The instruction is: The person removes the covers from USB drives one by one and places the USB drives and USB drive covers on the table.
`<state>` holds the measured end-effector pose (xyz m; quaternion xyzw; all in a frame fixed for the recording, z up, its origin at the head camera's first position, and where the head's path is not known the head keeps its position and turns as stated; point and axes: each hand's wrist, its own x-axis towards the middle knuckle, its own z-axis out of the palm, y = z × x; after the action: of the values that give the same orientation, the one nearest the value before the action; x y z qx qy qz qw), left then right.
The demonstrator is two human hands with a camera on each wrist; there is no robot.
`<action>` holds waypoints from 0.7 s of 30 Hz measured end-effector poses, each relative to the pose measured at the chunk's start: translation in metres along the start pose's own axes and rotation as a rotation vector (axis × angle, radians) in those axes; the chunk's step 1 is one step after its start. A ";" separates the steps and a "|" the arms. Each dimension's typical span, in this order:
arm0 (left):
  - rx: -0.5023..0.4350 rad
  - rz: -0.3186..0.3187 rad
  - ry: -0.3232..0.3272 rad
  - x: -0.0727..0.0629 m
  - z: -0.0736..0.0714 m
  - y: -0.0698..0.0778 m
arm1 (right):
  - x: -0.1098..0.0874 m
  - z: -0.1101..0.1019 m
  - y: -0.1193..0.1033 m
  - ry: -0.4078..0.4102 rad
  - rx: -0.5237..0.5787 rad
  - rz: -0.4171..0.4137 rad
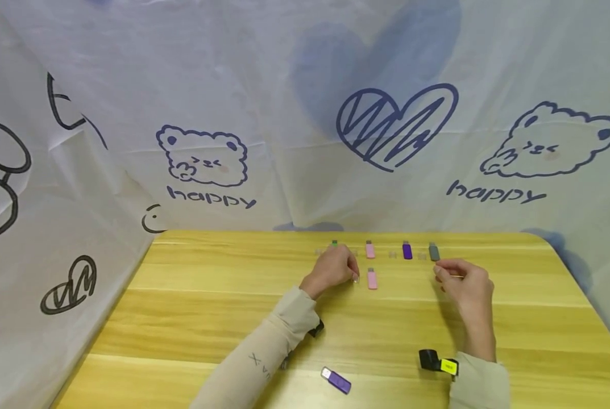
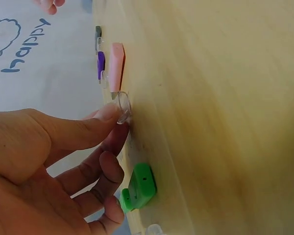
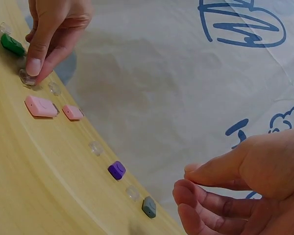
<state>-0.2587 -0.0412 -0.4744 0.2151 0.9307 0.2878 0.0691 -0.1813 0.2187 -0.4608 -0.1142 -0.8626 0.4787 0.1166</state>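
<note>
My left hand point(image 1: 332, 266) pinches a small clear cap point(image 2: 124, 108) between thumb and fingers, close over the table. Just right of that cap lies a pink USB stick point(image 1: 372, 279), its metal plug pointing toward the back. Partly hidden behind the left hand in the head view is a green USB stick point(image 2: 144, 185), seen below the fingers in the left wrist view. My right hand point(image 1: 468, 287) hovers with loosely bent fingers and nothing between them, nearest to a grey USB stick point(image 1: 434, 252) in the back row.
Along the table's back edge stand another pink stick point(image 1: 369, 250) and a purple one point(image 1: 407, 250), with clear caps point(image 3: 95, 148) beside the sticks. A second purple USB stick point(image 1: 336, 380) lies at the front. A printed cloth point(image 1: 294, 199) hangs behind the table point(image 1: 182, 318).
</note>
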 end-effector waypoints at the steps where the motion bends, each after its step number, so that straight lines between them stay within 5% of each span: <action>1: 0.005 -0.002 0.006 0.000 0.001 -0.001 | 0.000 0.000 0.000 -0.001 -0.001 0.000; 8: -0.107 0.033 0.022 -0.009 -0.002 -0.002 | -0.002 0.003 -0.001 -0.003 -0.016 0.004; 14: -0.320 0.043 0.088 -0.031 -0.025 -0.005 | -0.002 0.005 -0.004 -0.027 -0.015 0.003; 21: -0.430 0.027 0.180 -0.057 -0.051 -0.013 | -0.001 0.007 -0.005 -0.038 -0.025 0.021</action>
<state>-0.2253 -0.1017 -0.4395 0.1812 0.8473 0.4985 0.0262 -0.1831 0.2106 -0.4598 -0.1154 -0.8694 0.4713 0.0936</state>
